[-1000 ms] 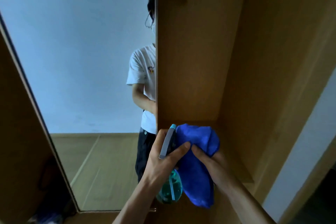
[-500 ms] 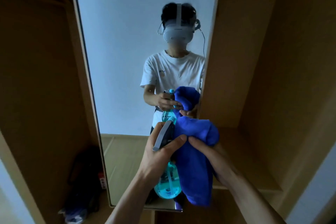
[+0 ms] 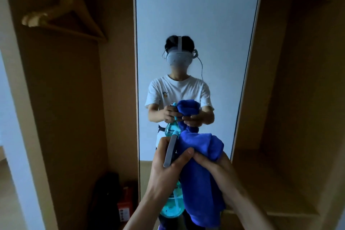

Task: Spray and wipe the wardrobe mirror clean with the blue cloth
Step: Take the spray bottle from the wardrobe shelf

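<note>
The person is standing square in front of the wardrobe mirror [image 3: 196,15], holding both tools up just before its lower half. The left hand [image 3: 164,170] is curling round the head of the teal spray bottle [image 3: 172,205], fingers wrapped about the neck beside the grey top. The right hand [image 3: 214,166] is clutching the blue cloth [image 3: 201,173], which is bunching over the fingers and hanging down beside the bottle, touching it. Neither the bottle nor the cloth is touching the mirror.

The glass is showing no droplets, mist or wipe streaks that can be made out, so the task seems to be at its very start: spraying and wiping both appear to be left. Left of the mirror, wooden hangers [image 3: 61,15] are hanging high up, and a dark bag [image 3: 106,198] and red box [image 3: 125,209] are sitting low down.
</note>
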`<state>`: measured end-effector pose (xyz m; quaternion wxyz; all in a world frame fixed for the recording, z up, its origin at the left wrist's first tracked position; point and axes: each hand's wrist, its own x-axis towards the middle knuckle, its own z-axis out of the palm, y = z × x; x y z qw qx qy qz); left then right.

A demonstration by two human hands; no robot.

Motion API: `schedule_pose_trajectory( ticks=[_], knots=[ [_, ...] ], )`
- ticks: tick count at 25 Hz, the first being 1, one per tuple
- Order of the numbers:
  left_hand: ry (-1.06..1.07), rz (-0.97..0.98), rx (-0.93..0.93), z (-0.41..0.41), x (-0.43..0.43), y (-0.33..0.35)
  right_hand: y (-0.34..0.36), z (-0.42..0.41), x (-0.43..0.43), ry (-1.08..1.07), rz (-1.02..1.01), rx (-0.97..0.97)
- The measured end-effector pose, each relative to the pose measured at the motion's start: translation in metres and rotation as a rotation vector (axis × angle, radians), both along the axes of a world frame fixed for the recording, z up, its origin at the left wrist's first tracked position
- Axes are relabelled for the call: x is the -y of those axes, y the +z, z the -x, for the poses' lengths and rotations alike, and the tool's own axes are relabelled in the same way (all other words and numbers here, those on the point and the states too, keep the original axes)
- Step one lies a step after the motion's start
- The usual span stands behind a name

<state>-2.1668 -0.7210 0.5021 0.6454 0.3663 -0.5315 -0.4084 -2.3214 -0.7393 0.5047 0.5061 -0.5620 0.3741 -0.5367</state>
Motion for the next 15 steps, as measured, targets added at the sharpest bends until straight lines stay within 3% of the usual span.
schedule_pose_trajectory(
  ticks=[5,12,15],
  knots=[
    [0.013,0.031,-0.036,-0.016,-0.005,0.021,0.02,-0.016,-0.001,0.084,-0.065,-0.014],
    [0.033,0.134,0.039,-0.02,0.006,0.054,0.055,-0.019,0.021,-0.146,0.262,-0.217],
    [0.139,0.142,0.021,-0.021,0.013,0.075,0.067,-0.011,0.035,-0.203,0.356,-0.259]
  ],
)
